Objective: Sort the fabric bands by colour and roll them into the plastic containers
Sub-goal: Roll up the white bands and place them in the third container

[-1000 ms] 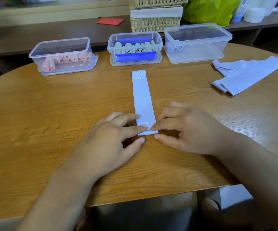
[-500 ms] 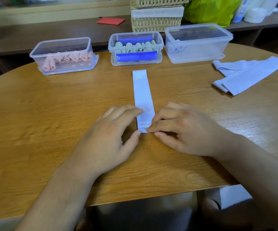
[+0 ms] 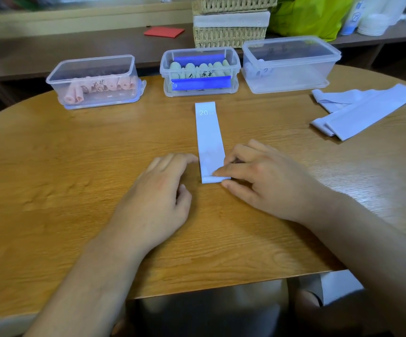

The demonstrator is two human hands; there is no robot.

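Observation:
A pale lilac fabric band (image 3: 208,139) marked "20" lies flat along the middle of the wooden table (image 3: 51,166). Its near end is turned over into a small fold. My right hand (image 3: 260,178) pinches that fold between thumb and forefinger. To the left of the band lies my left hand (image 3: 163,190), fingers relaxed, fingertips at the band's left edge. At the back stand three clear plastic containers: the left one (image 3: 94,81) holds pink rolls, the middle one (image 3: 200,71) green rolls and blue bands, the right one (image 3: 289,64) a few lilac rolls.
Several flat lilac bands (image 3: 367,108) lie in a loose pile at the table's right side. Behind the table runs a low shelf with wicker baskets (image 3: 231,23), a red card (image 3: 164,32) and a yellow-green bag (image 3: 311,13).
My left hand has let go of the band's near end and slid to its left side. The right hand keeps the folded end pinched.

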